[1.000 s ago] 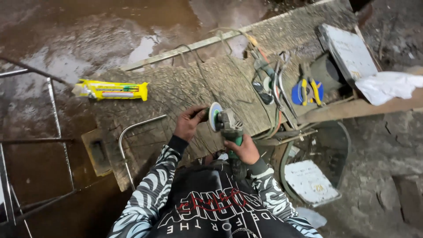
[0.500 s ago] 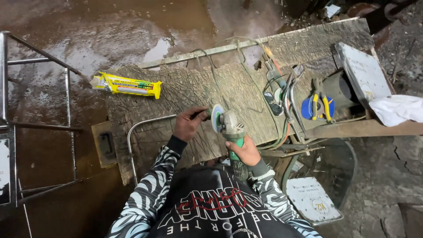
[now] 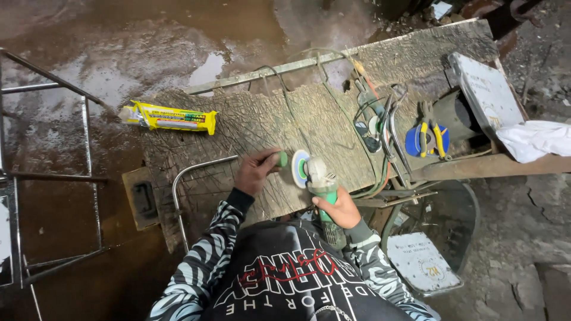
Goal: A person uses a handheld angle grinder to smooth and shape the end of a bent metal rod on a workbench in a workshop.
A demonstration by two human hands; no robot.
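Grinder (image 3: 318,181) over the scarred wooden bench (image 3: 256,128) looks heavy and rigid, best held as now: right hand (image 3: 338,209) wrapped shut round its green body, left hand (image 3: 254,172) closed on the side handle (image 3: 279,159).

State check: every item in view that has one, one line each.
Grinder: held over the bench, disc on edge.
Left hand: gripping the green side handle.
Right hand: wrapped round the grinder body.
Yellow pack: lying flat on the bench, untouched.
Pliers: lying on the blue roll.
White cloth: crumpled at the bench's right end.
Bent rod: resting on the bench by the left hand.
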